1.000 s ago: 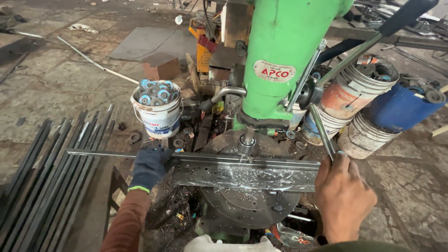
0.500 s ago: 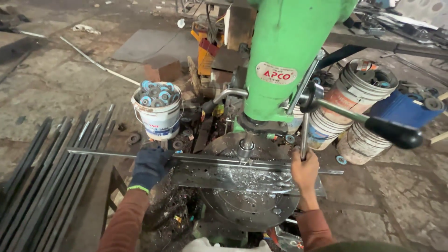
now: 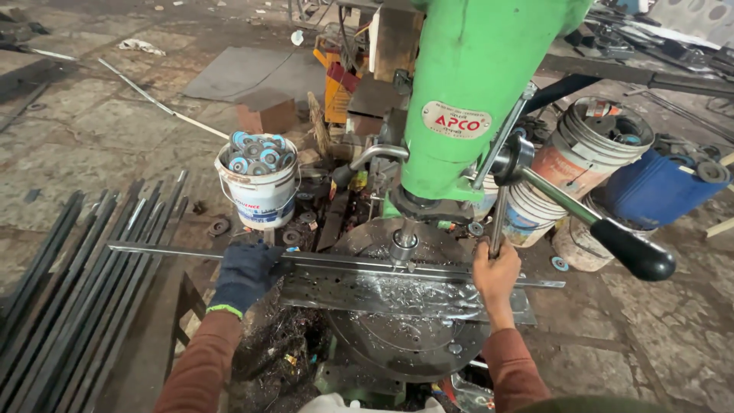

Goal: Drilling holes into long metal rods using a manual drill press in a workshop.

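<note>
My left hand, in a dark glove, grips a long flat metal bar that lies across the round table of a green drill press. The drill chuck touches the bar near the middle, with shiny metal swarf around it. My right hand is bare and closed around one spoke of the feed handle. Another spoke with a black knob points down to the right.
A white bucket of round discs stands behind the bar at left. Several steel bars lie on the floor at left. Buckets and a blue drum stand at right. Concrete floor with scrap surrounds the machine.
My right hand went from the bar's right end up to the feed handle and turned it; the black-knobbed spoke swung down to the right. The chuck now sits on the bar. The left hand stays put.
</note>
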